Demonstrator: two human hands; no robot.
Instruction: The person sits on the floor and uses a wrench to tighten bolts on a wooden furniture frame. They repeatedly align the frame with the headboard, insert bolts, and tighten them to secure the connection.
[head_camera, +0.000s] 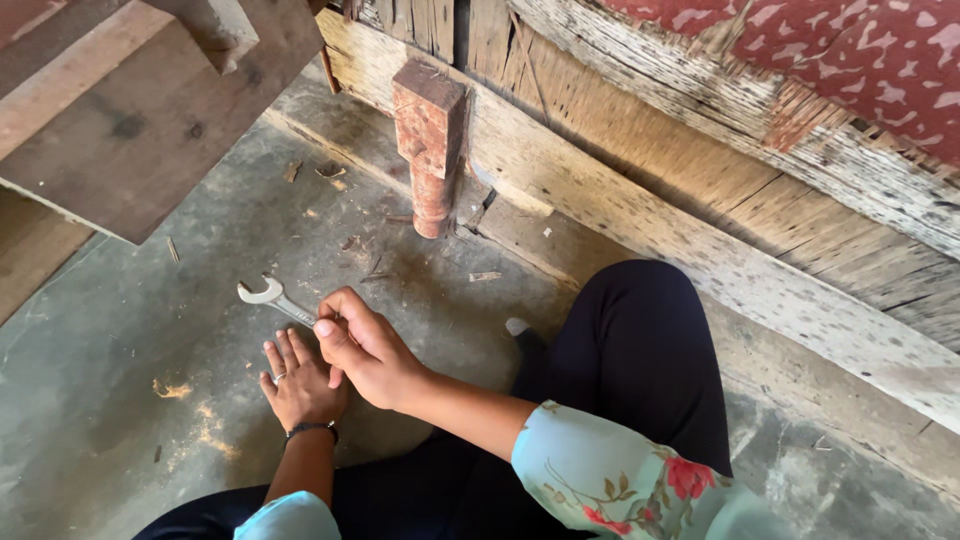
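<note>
Pinched between thumb and fingers, the right hand (365, 348) holds the near end of a steel open-ended wrench (272, 297), just left of the frame's centre. Its handle disappears into that grip, so only the forked head and a short run of shank show. The tool lies low over the grey concrete floor (120, 330); whether its head rests on the floor or hangs just above it I cannot tell.

From the grip the wrench runs up and to the left across the picture, long axis slanting that way, open jaw pointing toward the upper left.

Flat on the floor just below and left of the right hand, the left hand (300, 385) has its fingers spread, palm down, holding nothing. It touches or nearly touches the right hand, yet the right is the one on the tool.

A carved reddish wooden leg (430, 150) stands near top centre, well apart from the wrench head, against weathered planks (640, 170).
</note>
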